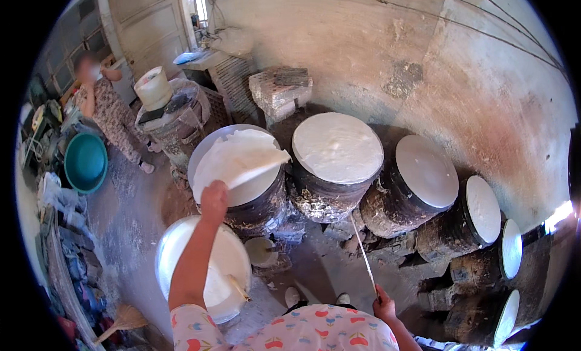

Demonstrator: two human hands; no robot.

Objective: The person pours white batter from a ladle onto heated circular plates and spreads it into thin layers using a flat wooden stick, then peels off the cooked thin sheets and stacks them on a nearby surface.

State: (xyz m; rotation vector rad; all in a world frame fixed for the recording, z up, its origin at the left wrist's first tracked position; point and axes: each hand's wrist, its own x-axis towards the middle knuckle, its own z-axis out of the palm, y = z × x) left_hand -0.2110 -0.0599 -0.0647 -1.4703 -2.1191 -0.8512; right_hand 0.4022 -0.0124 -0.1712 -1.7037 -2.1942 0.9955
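Note:
My left hand (215, 199) is closed on the near edge of a thin white pancake (239, 154), a limp sheet with a ragged outline. It hangs over the round pale griddle (259, 190) at the left end of a row, covering much of its top; whether it still touches there I cannot tell. Low on the right, my right hand (384, 304) grips a long thin pale stick (364, 252), which points up and away toward the foot of the second griddle. That griddle (338, 146) bears a white layer with small bumps.
More white-topped round griddles (426, 171) on dark sooty drums curve away to the right. A large basin (166, 260) of white liquid, with a handle (241, 288) in it, stands near left. Farther left are a teal tub (86, 163) and another person (109, 112).

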